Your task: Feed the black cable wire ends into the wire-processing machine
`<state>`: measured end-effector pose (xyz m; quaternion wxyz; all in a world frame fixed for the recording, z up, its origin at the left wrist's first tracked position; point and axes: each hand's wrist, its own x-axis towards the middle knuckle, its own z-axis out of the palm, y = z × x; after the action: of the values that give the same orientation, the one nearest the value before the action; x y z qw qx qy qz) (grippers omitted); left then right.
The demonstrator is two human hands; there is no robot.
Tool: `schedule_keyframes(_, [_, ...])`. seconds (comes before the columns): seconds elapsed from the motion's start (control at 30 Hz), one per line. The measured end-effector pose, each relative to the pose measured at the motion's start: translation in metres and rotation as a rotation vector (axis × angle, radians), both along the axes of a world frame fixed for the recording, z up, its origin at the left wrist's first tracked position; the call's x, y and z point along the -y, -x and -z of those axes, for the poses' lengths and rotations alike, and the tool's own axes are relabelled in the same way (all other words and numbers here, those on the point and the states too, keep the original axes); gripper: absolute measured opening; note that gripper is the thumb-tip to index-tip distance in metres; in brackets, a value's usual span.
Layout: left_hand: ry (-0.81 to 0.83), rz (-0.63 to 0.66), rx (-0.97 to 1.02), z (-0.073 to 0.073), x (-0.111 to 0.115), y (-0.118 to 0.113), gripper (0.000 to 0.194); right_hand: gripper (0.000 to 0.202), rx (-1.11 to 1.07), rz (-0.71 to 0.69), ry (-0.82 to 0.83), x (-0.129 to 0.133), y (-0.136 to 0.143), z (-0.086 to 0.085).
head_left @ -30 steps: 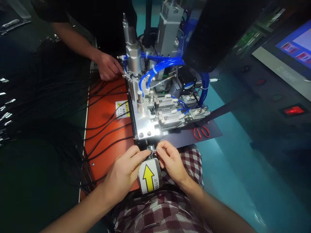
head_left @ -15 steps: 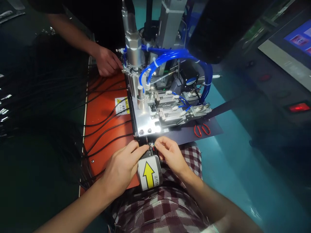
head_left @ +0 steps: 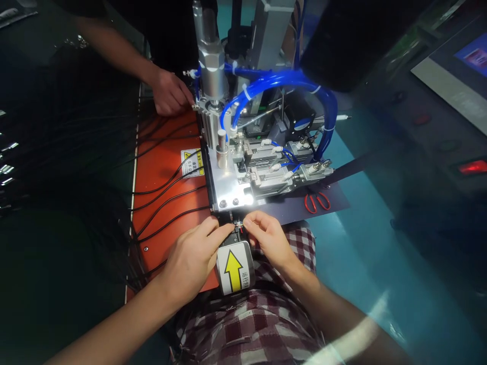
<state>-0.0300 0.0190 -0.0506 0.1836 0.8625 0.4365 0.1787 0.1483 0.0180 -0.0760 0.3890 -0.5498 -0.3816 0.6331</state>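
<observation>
My left hand (head_left: 194, 251) is closed, its thumb and forefinger brought together at the near end of the machine. My right hand (head_left: 268, 235) pinches from the other side. Between the two sets of fingertips sits a tiny bundle of thin coloured wires (head_left: 239, 224), with a bit of red below it. What my left fingers grip is hidden. Just below lies the black conveyor end carrying a white label with a yellow arrow (head_left: 235, 268). A black cable (head_left: 155, 271) runs in under my left hand.
A metal fixture (head_left: 228, 190) with blue air hoses (head_left: 281, 81) stands ahead. Red-handled scissors (head_left: 317, 203) lie to its right. Several black cables cross the orange tabletop (head_left: 163, 175). A co-worker's hand (head_left: 171, 94) touches the machine's far left. A screen (head_left: 474, 58) is at right.
The view has shifted slightly. Both my hands keep their pinch at the same spot, and the co-worker's hand stays where it was.
</observation>
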Motion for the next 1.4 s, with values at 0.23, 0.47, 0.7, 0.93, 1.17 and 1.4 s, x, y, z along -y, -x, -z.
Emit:
schedule_keyframes(0.23, [-0.008,-0.008,-0.023,-0.001,0.001,-0.001,0.031,0.023,-0.007,-0.003,-0.01,0.001,0.0,0.001])
schedule_keyframes(0.47, [-0.004,-0.014,-0.024,0.0,0.001,-0.001,0.031,0.022,0.001,0.015,-0.037,0.002,0.002,0.003])
schedule_keyframes(0.7, [-0.002,-0.013,-0.058,0.0,0.001,-0.001,0.032,0.019,0.04,0.03,-0.056,0.004,0.005,0.005])
schedule_keyframes(0.93, [0.002,0.0,-0.021,0.0,0.001,-0.001,0.028,0.019,0.038,0.048,-0.101,0.006,0.005,0.012])
schedule_keyframes(1.17, [0.0,0.004,-0.015,0.003,0.001,0.001,0.031,0.017,0.103,0.046,-0.156,0.003,0.002,0.013])
schedule_keyframes(1.4, [-0.015,0.016,0.008,0.003,0.0,0.0,0.029,0.016,0.115,0.089,-0.257,0.006,0.006,0.02])
